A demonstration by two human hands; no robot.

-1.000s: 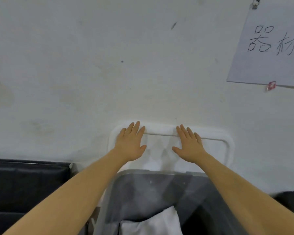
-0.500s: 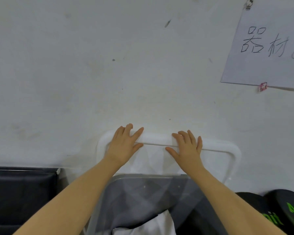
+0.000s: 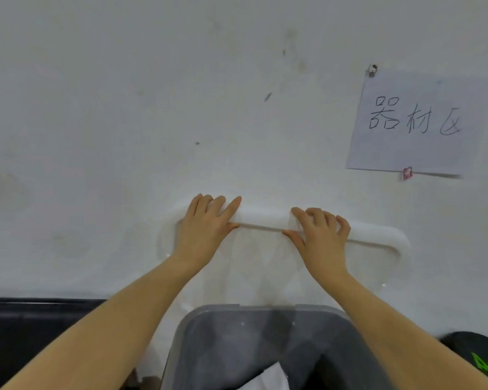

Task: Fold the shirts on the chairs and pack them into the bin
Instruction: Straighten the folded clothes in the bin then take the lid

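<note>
A clear grey bin [image 3: 237, 308] stands right below me, and a folded white shirt [image 3: 269, 377] lies inside it. The bin's white translucent lid [image 3: 378, 235] stands upright against the wall behind the bin. My left hand [image 3: 206, 225] grips the lid's top rim left of centre, fingers over the rim and thumb under it. My right hand [image 3: 320, 239] grips the same rim near the middle, with its fingers curled over the edge.
The white wall fills most of the view, and a paper sign [image 3: 414, 122] with handwriting is pinned at the upper right. A black seat [image 3: 26, 333] is at the lower left. A black item with green lettering [image 3: 479, 361] lies at the lower right.
Both hands lay flat on the lid a second ago; now their fingers curl over its top rim. The bin sits lower in the view.
</note>
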